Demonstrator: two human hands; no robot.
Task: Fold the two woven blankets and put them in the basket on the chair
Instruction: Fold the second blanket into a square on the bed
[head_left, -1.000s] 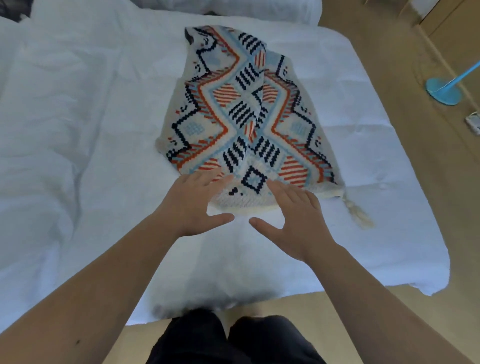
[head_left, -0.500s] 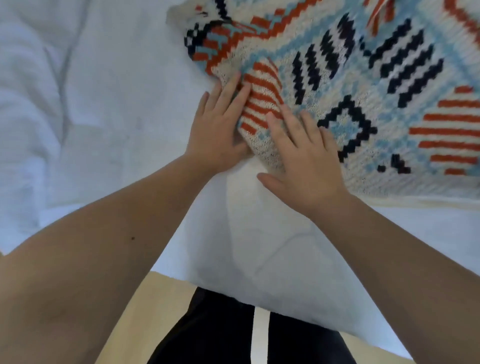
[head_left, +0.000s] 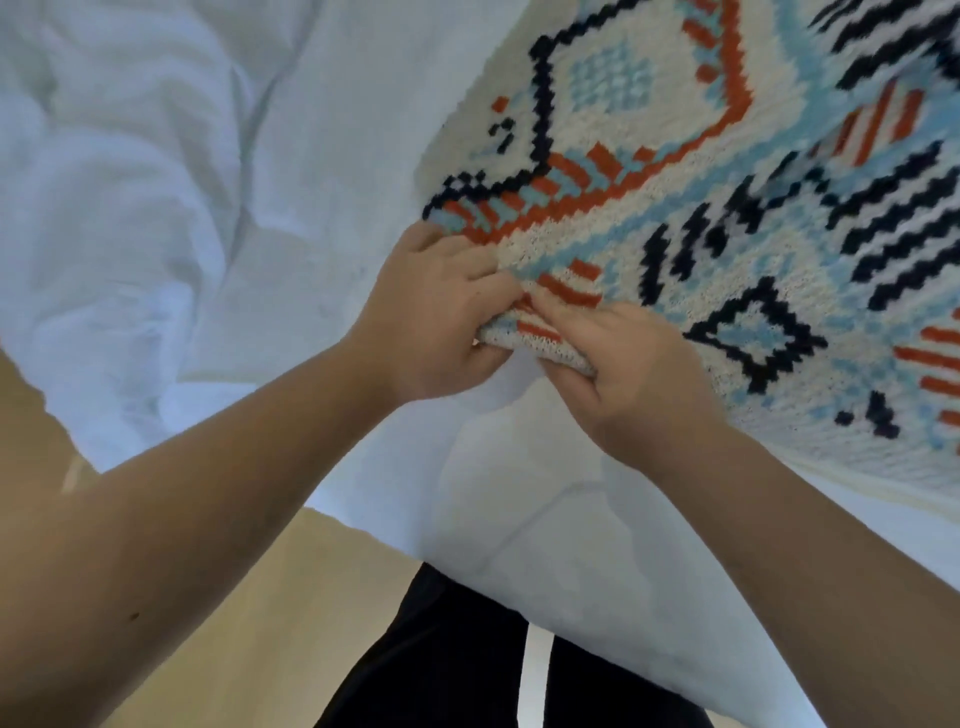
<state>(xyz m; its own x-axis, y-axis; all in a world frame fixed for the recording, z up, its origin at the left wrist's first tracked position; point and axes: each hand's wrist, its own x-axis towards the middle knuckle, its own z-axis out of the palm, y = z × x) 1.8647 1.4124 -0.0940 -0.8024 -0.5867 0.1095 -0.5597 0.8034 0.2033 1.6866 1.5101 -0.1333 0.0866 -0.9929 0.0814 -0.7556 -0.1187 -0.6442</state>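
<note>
Blanket (head_left: 701, 218), head view: woven, cream ground w/ orange, light-blue & navy zigzags and diamonds, lies on a white sheet (head_left: 156, 182) covering the bed, filling the upper right of the pic and running off the top & right edges. Its near-left corner is bunched up off the sheet, and both hands are on that corner, side by side, nearly touching. Left hand (head_left: 436, 332) grips the corner from the left: fingers curled over the top of the fabric, thumb underneath, so the edge is pinched between them. Right hand (head_left: 623, 374) grips the same edge just to the right, fingers bent over the top, thumb tucked below the cream hem. Between the 2 hands a short roll of hem w/ orange stripes shows. Rest of blanket looks flat on the bed, pattern side up; can't tell how many layers are there. Sheet is rumpled w/ deep creases on the left, smoother near the bed's front edge, which hangs over toward the person. Both forearms bare, coming in from lower left & lower right. Below the bed edge: tan wood floor (head_left: 234, 623) and black trousers (head_left: 441, 665) w/ 1 white stripe down the middle. Only 1 blanket is in view here.
</note>
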